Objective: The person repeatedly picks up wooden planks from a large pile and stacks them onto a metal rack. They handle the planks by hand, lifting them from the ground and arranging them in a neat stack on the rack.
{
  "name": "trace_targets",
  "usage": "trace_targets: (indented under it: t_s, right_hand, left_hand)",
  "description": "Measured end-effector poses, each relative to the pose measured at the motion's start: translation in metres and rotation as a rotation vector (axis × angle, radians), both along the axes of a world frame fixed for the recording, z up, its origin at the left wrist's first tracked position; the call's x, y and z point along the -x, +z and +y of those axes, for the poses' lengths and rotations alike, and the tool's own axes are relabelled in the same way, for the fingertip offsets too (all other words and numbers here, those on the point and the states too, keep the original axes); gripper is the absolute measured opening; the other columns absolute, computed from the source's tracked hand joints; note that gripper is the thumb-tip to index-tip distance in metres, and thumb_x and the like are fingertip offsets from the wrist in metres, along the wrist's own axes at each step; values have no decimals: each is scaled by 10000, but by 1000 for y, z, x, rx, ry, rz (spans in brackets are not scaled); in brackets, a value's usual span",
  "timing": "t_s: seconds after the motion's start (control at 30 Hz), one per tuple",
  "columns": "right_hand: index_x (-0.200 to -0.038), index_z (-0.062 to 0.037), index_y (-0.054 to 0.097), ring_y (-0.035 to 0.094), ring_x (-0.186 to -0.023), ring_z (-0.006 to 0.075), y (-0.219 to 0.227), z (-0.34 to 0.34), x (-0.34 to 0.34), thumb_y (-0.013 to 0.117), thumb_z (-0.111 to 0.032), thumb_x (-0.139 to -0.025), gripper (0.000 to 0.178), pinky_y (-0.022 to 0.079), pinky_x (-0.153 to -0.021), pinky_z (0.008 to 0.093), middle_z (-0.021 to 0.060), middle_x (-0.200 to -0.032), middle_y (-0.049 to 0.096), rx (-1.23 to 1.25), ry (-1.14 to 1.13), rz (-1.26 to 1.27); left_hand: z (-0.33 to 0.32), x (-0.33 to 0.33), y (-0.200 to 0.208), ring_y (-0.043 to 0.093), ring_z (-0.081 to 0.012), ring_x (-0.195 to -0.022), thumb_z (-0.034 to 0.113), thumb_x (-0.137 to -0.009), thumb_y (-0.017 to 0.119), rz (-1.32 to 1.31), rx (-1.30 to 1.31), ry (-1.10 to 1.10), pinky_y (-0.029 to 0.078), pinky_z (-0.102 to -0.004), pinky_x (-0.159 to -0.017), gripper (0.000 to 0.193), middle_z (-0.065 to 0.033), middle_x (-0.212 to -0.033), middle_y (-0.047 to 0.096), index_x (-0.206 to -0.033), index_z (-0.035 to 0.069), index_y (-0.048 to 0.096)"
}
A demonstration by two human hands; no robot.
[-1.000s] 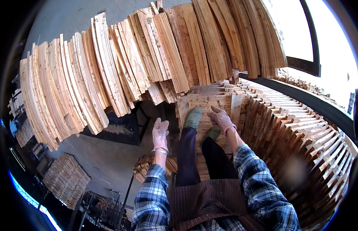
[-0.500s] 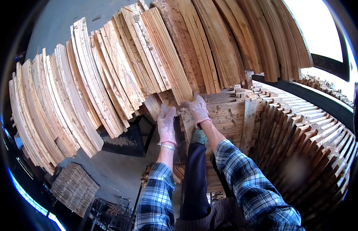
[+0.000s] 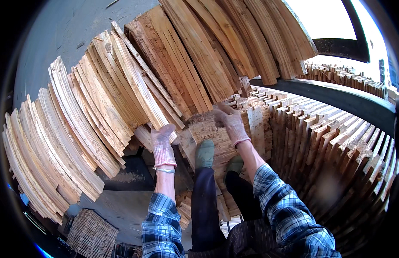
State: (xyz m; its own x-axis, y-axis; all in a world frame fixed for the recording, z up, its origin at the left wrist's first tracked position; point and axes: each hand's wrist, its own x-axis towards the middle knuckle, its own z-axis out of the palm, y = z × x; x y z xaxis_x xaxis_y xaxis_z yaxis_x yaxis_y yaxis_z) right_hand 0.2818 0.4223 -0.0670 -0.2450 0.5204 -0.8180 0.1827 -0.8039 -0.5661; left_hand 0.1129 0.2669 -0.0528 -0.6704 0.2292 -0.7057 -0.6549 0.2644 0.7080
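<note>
The left gloved hand touched the near end of a pale board; whether its fingers closed around it could not be told. The right gloved hand, blurred, stood loosely open near the ends of the row of boards where the pale board lay. Below the row, a black tray-like surface bore sawdust; slatted timber filled the right side.
</note>
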Motion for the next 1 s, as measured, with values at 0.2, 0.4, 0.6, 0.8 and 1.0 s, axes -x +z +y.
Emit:
trace_targets:
  t_s: [0.2, 0.4, 0.6, 0.8, 1.0]
  right_hand:
    - [-1414, -80, 382, 552, -650, 98, -45, 60, -53, 748, -217, -777, 747, 448, -535, 220, 60, -945, 631, -31, 8, -253]
    - [-1245, 33, 523, 635, -780, 201, -113, 92, -50, 701, -473, -771, 716, 510, -660, 289, 133, -985, 664, -328, 243, -510]
    - [-1229, -29, 524, 611, -654, 175, -64, 85, 9, 735, -358, -765, 607, 511, -493, 282, 108, -964, 624, 41, -40, -267]
    - [-1324, -47, 459, 586, -646, 175, -44, 74, -8, 702, -247, -813, 600, 496, -510, 274, 93, -972, 601, 14, -69, -89]
    - [-1283, -50, 501, 575, -652, 213, -58, 70, -16, 647, -243, -863, 484, 497, -553, 352, 100, -874, 584, 89, -234, -46]
  left_hand:
    - [13, -12, 50, 631, -164, -774, 146, -743, 738, -131, -17, -50, 523, -273, -503, 369, -93, -887, 618, -1000, 7, 514]
    - [2, -75, 65, 633, -235, -876, 217, -713, 793, -280, -197, -148, 569, -334, -711, 627, -125, -942, 580, -1164, -30, 434]
    - [71, -49, 5, 621, -235, -965, 244, -933, 527, 210, -31, -415, 553, -363, -800, 389, -185, -1006, 592, -1166, -48, 418]
    - [124, -38, -27, 564, -265, -1135, -6, -866, 595, -112, -45, -370, 483, -307, -927, 655, -308, -1227, 513, -1414, -17, 235]
    - [113, -33, -33, 429, -177, -1267, 115, -934, 523, 11, -38, -226, 339, -271, -1027, 490, -97, -1381, 460, -1396, 40, 380]
